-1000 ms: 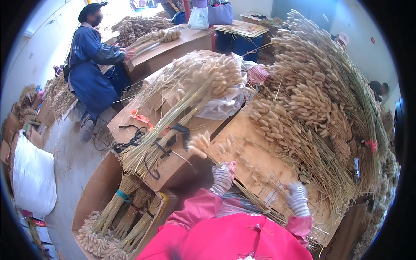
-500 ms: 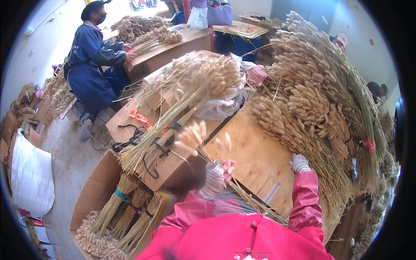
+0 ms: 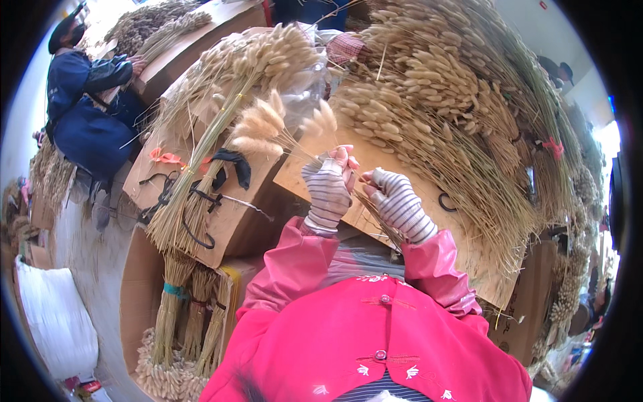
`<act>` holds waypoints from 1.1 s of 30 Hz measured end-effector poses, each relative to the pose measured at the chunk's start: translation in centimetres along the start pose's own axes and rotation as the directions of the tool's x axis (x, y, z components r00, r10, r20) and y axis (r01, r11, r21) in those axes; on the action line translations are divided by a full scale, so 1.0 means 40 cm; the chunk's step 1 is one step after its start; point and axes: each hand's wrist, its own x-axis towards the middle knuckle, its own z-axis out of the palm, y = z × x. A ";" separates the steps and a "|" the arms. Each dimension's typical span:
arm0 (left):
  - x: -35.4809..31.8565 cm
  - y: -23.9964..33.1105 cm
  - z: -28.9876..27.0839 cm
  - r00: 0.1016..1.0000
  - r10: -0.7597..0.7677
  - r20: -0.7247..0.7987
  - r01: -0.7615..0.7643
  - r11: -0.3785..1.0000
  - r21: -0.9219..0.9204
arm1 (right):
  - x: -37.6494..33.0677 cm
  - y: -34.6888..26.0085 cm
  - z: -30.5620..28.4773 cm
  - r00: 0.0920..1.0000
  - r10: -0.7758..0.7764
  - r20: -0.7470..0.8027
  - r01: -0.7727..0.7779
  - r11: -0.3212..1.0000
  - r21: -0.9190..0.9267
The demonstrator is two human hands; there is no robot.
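Straw-coloured dried grass stems (image 3: pixel 284 130) with fluffy heads, pinched in the left hand (image 3: pixel 327 191), heads fanning up and to the left above the plywood counter (image 3: pixel 382 164). Left hand in a striped knit glove, fingers closed around the stems near their middle. Right hand (image 3: pixel 400 201), gloved the same way, just beside the left, fingers curled narrow on the lower ends of the same stems. Large heap of dried grass (image 3: pixel 455 114) piled to the right on the counter. Tied bundle (image 3: pixel 221 127) lying on cardboard to the left, black bands (image 3: pixel 231 167) near it. Person in a blue coat (image 3: pixel 87 107) working well apart at far left.
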 end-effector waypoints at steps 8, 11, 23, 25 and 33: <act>0.012 -0.027 -0.029 0.999 0.021 0.048 -0.017 0.996 -0.091 | -0.061 0.029 -0.038 0.993 0.121 -0.006 -0.119 0.984 0.134; 0.004 -0.032 -0.034 0.986 0.039 0.162 -0.023 0.994 -0.105 | -0.049 0.005 -0.055 0.989 0.104 -0.101 -0.084 0.979 0.184; 0.010 -0.064 -0.051 0.853 0.197 0.483 -0.113 0.974 -0.197 | -0.037 -0.069 -0.023 0.997 0.065 0.032 -0.068 0.990 0.125; 0.002 -0.057 -0.055 0.879 0.114 0.462 -0.051 0.988 -0.146 | -0.032 -0.060 -0.015 0.999 -0.020 0.039 0.018 0.998 0.052; -0.011 -0.067 -0.026 0.952 -0.016 0.305 0.052 0.992 -0.112 | -0.028 -0.051 -0.005 0.987 -0.159 0.018 0.160 0.982 -0.096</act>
